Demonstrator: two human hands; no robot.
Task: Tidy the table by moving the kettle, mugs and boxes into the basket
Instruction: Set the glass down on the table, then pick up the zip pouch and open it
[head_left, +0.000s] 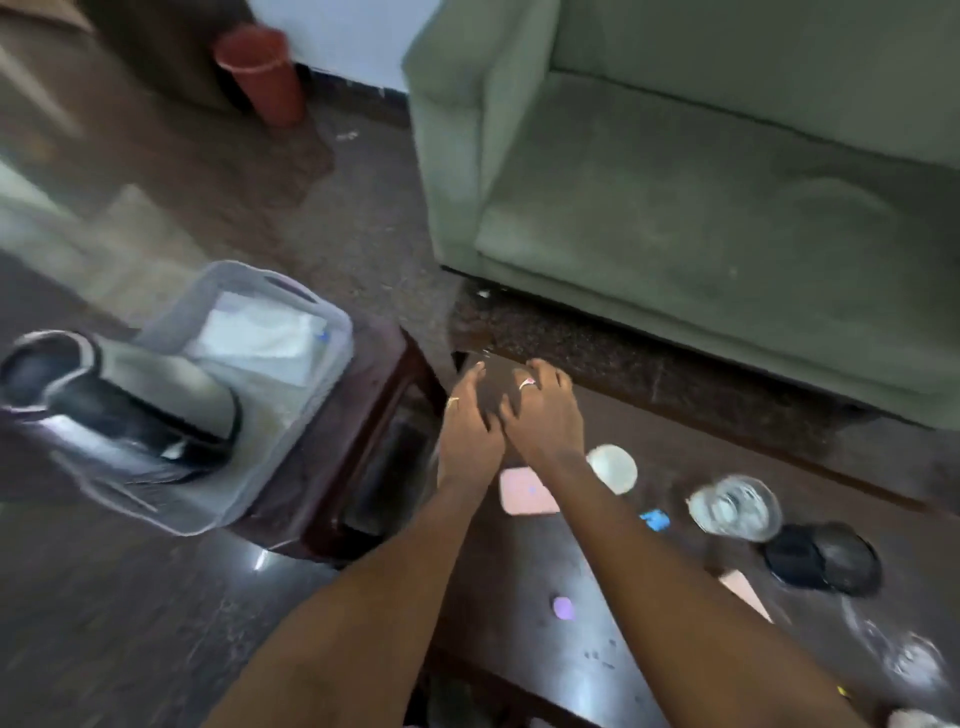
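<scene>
Translucent plastic basket (332, 332), brushed-metal kettle (156, 384), glossy dark wood table (597, 639), matt green cloth sofa (727, 208).

Basket (317, 374) sat on a stool (384, 395) left of the table (587, 639). Kettle (130, 400) lay tilted in the basket's near end, a box (265, 332) behind it. Both hands (511, 415) were over the table's far left corner. Sofa (701, 208) stood behind the table.
</scene>
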